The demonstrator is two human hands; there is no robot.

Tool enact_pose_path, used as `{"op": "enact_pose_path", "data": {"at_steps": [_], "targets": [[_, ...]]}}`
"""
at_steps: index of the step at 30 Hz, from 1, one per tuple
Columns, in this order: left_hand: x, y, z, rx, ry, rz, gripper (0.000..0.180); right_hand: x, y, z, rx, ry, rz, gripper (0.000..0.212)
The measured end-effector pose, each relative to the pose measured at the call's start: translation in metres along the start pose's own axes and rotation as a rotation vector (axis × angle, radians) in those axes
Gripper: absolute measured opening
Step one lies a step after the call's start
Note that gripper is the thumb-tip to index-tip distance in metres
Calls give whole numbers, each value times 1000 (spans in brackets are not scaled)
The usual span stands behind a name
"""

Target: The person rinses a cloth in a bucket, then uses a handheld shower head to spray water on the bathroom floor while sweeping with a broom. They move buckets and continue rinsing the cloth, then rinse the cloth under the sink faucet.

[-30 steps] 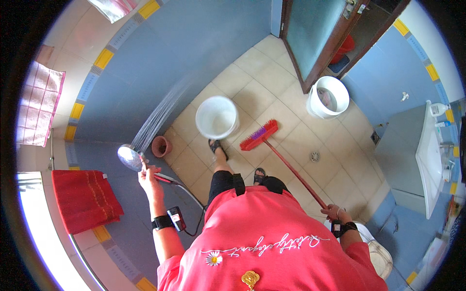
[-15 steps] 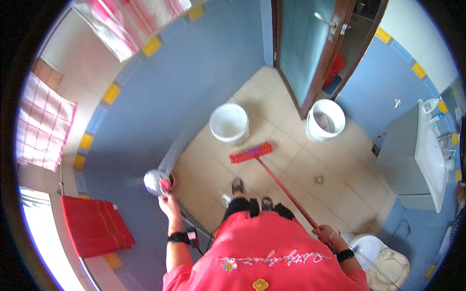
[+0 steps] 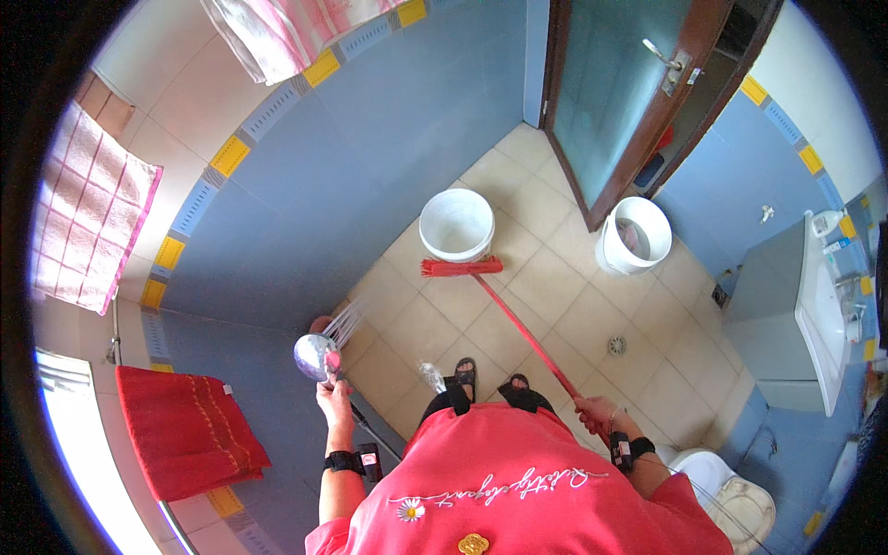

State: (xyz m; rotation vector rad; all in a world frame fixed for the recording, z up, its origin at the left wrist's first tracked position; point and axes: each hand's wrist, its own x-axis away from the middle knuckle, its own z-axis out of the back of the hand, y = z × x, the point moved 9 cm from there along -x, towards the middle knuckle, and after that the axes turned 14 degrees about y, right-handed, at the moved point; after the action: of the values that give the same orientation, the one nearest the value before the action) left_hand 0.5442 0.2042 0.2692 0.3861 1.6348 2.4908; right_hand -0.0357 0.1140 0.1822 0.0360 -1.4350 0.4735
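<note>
Blocking at 12 o'clock, white bucket (image 3: 457,229) sits by the broom head (image 3: 462,267); can't tell if touching. 2nd bucket (image 3: 613,252) at 1, floor drain (image 3: 617,345) approx 2. L hand (image 3: 333,400) curled tight round handle of shower head (image 3: 313,357), R hand (image 3: 601,416) likewise round broom handle (image 3: 532,338). Shower head at 10: silvery, spraying water (image 3: 345,324). Broom: red, bristly.

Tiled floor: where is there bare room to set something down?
Free tiles lie between the broom handle, the right bucket and the floor drain. Crowded: the broom head by the left bucket, the sandals, and the shower spray near the left wall.
</note>
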Motion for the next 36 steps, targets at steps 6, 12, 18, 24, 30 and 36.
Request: {"op": "enact_pose_path", "data": {"at_steps": [6, 12, 18, 24, 30, 36], "targets": [[-16, 10, -4, -52, -79, 20, 10, -13, -41, -20, -23, 69, 70, 29], [-22, 25, -26, -59, -181, 14, 8, -47, -110, -36, -19, 53, 200, 31], [-31, 33, -45, -4, -269, -68, 9, -53, -167, -24, 352, 357, 350, 44], [-30, 35, -73, 77, -592, -101, 10, -11, -96, -12, 789, 546, 259, 48], [-9, 27, -87, -126, -786, -23, 9, 100, 145, 4, 660, 533, -30, 59], [12, 48, -77, -188, -916, -54, 16, 248, 324, -73, -171, 538, -429, 36]]}}
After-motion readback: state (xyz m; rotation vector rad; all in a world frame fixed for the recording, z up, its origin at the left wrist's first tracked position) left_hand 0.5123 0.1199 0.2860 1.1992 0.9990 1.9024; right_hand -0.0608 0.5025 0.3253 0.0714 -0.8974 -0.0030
